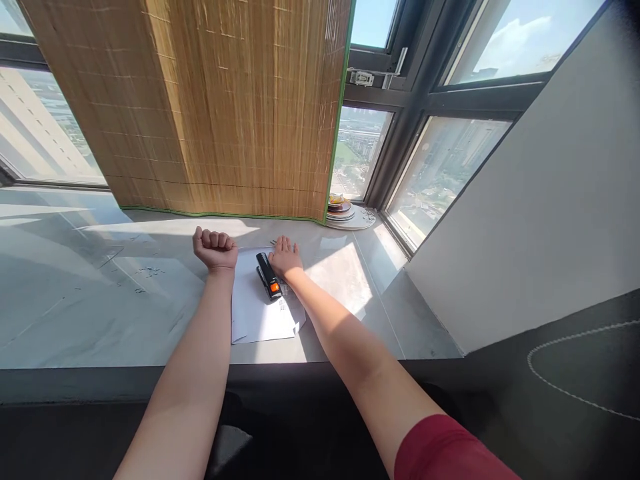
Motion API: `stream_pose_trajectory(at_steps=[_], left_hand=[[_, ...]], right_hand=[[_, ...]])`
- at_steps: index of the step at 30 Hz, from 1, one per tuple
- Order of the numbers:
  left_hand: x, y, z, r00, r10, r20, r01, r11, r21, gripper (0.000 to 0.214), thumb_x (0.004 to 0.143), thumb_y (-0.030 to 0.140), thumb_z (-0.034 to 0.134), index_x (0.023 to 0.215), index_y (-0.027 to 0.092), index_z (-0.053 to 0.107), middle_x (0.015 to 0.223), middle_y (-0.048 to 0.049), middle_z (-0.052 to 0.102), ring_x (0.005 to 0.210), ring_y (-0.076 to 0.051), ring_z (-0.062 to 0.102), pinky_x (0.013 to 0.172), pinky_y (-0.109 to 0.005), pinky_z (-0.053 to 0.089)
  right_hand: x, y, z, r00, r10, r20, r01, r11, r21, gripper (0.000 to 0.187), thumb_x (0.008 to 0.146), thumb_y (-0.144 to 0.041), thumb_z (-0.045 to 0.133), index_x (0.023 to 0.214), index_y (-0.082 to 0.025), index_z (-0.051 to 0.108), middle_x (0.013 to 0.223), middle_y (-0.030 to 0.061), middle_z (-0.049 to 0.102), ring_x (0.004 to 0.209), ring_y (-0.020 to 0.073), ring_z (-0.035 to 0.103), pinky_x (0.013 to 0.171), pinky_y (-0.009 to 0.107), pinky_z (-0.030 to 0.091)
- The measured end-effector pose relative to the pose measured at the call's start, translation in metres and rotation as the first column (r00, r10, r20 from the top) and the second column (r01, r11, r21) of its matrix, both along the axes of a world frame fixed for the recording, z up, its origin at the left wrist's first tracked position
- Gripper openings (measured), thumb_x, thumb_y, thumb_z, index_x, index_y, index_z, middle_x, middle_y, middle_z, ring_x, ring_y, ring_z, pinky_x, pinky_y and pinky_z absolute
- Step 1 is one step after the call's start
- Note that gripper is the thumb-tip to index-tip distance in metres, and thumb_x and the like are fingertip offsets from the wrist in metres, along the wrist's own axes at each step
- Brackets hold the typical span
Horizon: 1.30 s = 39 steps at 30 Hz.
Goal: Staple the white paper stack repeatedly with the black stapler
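Note:
My left hand [215, 249] is closed in a fist with the curled fingers facing up, beside the upper left corner of some white paper sheets [255, 323]; nothing shows sticking out of it. Flat on the top right part of the paper lies my right hand [285, 257], palm down, fingers stretched forward. A black stapler [269, 276] with an orange part at its near end rests at a slant on the sheets, just left of my right hand. Some small thin item pokes out by the right fingertips, too little of it visible to name.
The pale marble-patterned window ledge [135, 287] carries the paper. A bamboo blind [225, 113] with green edging hangs down to the ledge at the back. Stacked plates [347, 217] stand in the right corner by the windows. A white wall [530, 200] slants along the right.

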State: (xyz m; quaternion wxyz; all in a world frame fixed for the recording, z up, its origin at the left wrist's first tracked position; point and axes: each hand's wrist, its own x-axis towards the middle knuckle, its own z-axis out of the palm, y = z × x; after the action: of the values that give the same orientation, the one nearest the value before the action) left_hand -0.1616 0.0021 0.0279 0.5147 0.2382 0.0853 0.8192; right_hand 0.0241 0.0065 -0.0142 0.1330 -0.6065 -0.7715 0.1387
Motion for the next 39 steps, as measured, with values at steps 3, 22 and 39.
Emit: stream_pose_trajectory(at_steps=[3, 22, 39], left_hand=[[0.001, 0.001, -0.001, 0.999, -0.015, -0.035, 0.014, 1.0, -0.022, 0.068, 0.113, 0.036, 0.052, 0.065, 0.021, 0.007, 0.059, 0.008, -0.002, 0.05, -0.011, 0.0, 0.044, -0.028, 0.011], [0.069, 0.014, -0.032, -0.172, 0.052, -0.984, -0.437, 0.891, 0.124, 0.035, 0.096, 0.031, 0.062, 0.063, 0.024, 0.058, 0.066, -0.0052, 0.06, 0.073, -0.023, 0.06, 0.068, -0.032, 0.045], [0.073, 0.024, -0.047, -0.539, -0.004, -0.842, -0.377, 0.895, 0.237, 0.042, 0.098, 0.033, 0.062, 0.134, 0.023, 0.079, 0.147, -0.0211, 0.062, 0.137, -0.046, 0.055, 0.114, -0.066, 0.047]], right_hand=[[0.016, -0.002, -0.001, 0.999, -0.037, 0.025, 0.038, 0.999, -0.017, 0.078, 0.111, -0.037, 0.027, 0.176, 0.005, 0.015, 0.186, 0.0206, 0.014, 0.175, 0.0317, 0.014, 0.142, 0.052, 0.011], [0.171, -0.041, -0.015, 0.966, -0.104, 0.237, 0.068, 0.985, 0.159, 0.067, 0.116, -0.031, 0.023, 0.17, 0.007, 0.033, 0.179, 0.0331, 0.027, 0.17, 0.0403, 0.027, 0.137, 0.061, 0.025], [0.188, -0.024, 0.012, 0.912, -0.015, -0.409, 0.101, 0.977, 0.19, 0.039, 0.106, -0.039, 0.047, 0.13, -0.017, 0.069, 0.137, 0.0156, 0.074, 0.124, 0.0269, 0.067, 0.107, 0.039, 0.052]])
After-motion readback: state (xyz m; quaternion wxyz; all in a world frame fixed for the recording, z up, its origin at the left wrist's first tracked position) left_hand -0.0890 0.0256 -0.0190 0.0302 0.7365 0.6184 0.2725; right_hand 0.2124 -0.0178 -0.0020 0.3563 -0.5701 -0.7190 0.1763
